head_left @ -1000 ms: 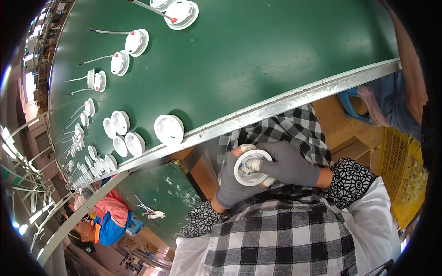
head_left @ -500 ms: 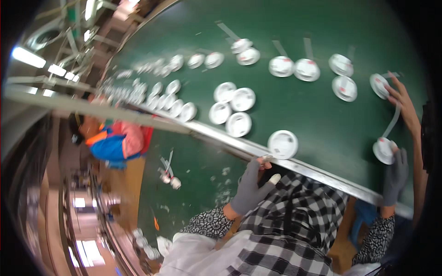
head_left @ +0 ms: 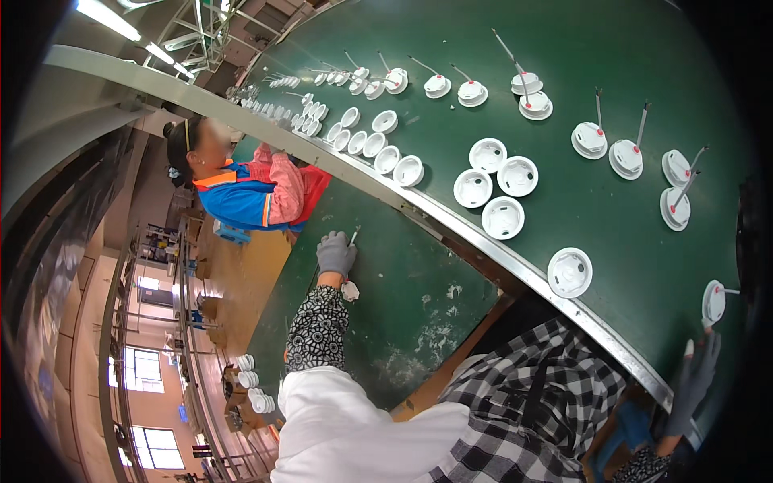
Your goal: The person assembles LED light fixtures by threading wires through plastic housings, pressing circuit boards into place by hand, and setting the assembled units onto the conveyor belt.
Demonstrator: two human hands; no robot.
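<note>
Over the lower green side table, my left hand (head_left: 335,253) in a grey fingerless-tip glove is curled downward. A thin pale stick (head_left: 355,234) shows beside its fingers and a white lump (head_left: 349,291) below the wrist; what lies under the palm is hidden. At the far right, my gloved right hand (head_left: 699,372) has its fingers stretched out and apart. Its fingertips are at the lower edge of a white round lamp-like part (head_left: 713,303) with a short white lead. Nearer the metal edge lies a single white round cover (head_left: 570,272).
Several white covers (head_left: 503,217) sit grouped on the green worktop (head_left: 451,153). Beyond them run rows of white discs with upright leads (head_left: 589,141). A metal rail (head_left: 515,249) edges the worktop. A person in blue and red (head_left: 241,193) sits at the left; stacked white parts (head_left: 259,400) stand lower left.
My left hand has moved from the rail to the lower side table. My right hand has loosened from the white disc. Another person's hand at the right has gone, and the view has shifted.
</note>
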